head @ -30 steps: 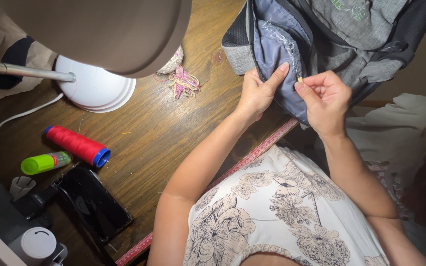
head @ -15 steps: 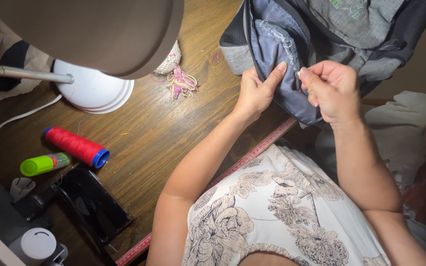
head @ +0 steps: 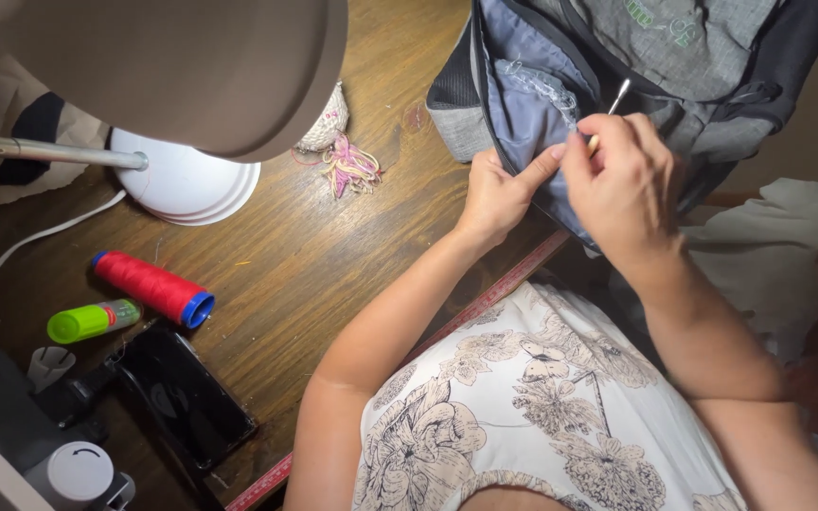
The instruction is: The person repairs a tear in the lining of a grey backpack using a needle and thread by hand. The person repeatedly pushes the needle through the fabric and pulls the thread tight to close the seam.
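1. Fabric of a grey-blue backpack [head: 532, 114] lay at the far edge of the wooden table [head: 400, 218], its dark zipper edge turned open toward the person.
2. The left hand [head: 499, 194] was closed on the blue lining, thumb stretched along the fabric and pinching a fold flat.
3. The right hand [head: 622, 185] was curled shut around a thin metal tool [head: 617, 99]; its pale tip stuck up past the fingers over the lining. Whether the tip touched the cloth could not be told.
4. Both hands sat close together, thumbs nearly meeting, over the same patch of lining just beside a crinkled strip of clear plastic [head: 542, 85].
5. A red measuring tape [head: 499, 289] ran along the table's near edge under the left forearm.
6. Left of the hands, a tangle of pink and yellow threads [head: 352, 168] lay on the wood, near a lamp's white base [head: 186, 185]; the lamp's brown shade [head: 172, 66] filled the upper left.
7. Further left lay a red thread spool with blue ends [head: 153, 289], a small green bottle [head: 92, 320] beside it, and a black phone [head: 186, 397] face up, well apart from the backpack.
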